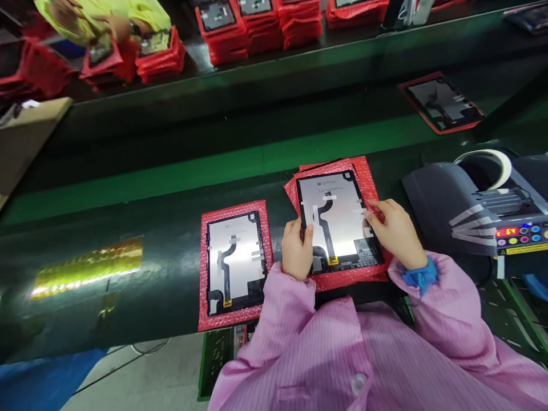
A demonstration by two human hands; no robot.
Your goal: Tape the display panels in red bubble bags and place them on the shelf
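A tablet screen panel (338, 220), silver-backed with a black flex cable and bits of clear tape, lies on red bubble-wrap sleeves (366, 171) in front of me. My left hand (297, 251) grips its left edge, thumb on top. On the opposite edge my right hand (396, 233) closes thumb and fingers near small tape tabs; whether it also pinches a tab is too small to tell. A second tablet screen panel (246, 268) rests to the left on its own red bubble-wrap sheet (205, 245), untouched.
A grey tape dispenser (445, 200) with a white tape roll and lit buttons stands at right. Beyond the green belt (192, 171), another panel (443, 103) lies on red wrap. Red-wrapped stacks (299, 25) line the far shelf, where a person in yellow sleeves (149, 14) works.
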